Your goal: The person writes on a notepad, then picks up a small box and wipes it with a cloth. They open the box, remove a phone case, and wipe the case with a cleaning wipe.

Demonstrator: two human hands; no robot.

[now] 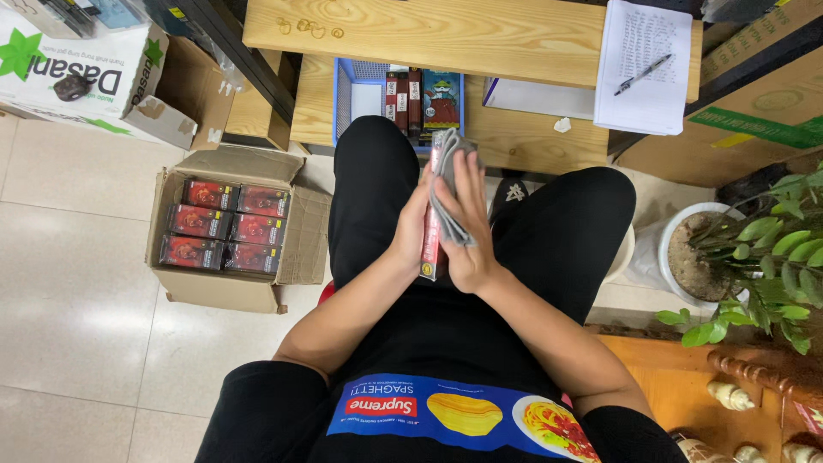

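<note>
My left hand holds a slim red box upright over my lap, gripping its left side. Against the box's right face my right hand presses a folded grey cloth. Both hands sit between my knees, above black trousers. The box's far face is hidden by the cloth and fingers.
An open cardboard carton with several red boxes stands on the tiled floor at my left. A blue basket holding more boxes sits on a low wooden shelf ahead. Paper sheets with a pen lie on the wooden bench. A potted plant is at right.
</note>
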